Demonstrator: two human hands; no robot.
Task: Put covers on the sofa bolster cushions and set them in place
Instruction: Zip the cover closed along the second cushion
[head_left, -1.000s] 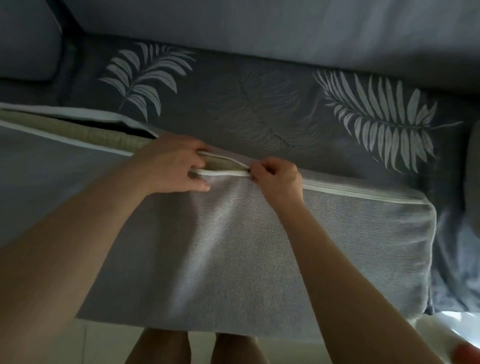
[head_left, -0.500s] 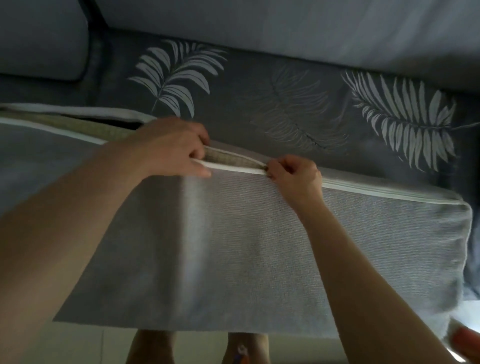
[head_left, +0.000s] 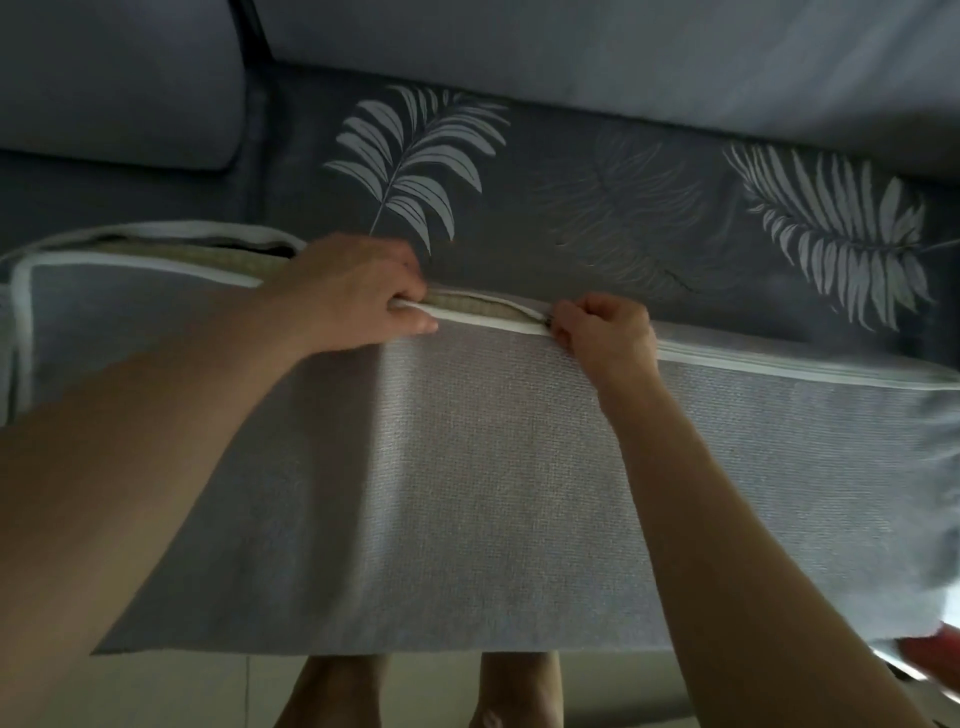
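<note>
Cushion: the bolster cushion (head_left: 519, 493) lies lengthways along the front edge of the sofa seat (head_left: 597, 218), zip side up, so you can work the seam from above.
Left hand: your left hand (head_left: 353, 291) grips the white piped edge of the cover (head_left: 218, 395), fingers curled over it, likely to hold the two sides together ahead of the slider.
Right hand: your right hand (head_left: 597, 327) pinches the zip pull at the seam; the zip (head_left: 779, 364) to its right looks closed.
Remaining: toward the seat's left edge the cover gapes, showing the greenish inner pad (head_left: 467, 304).
</note>
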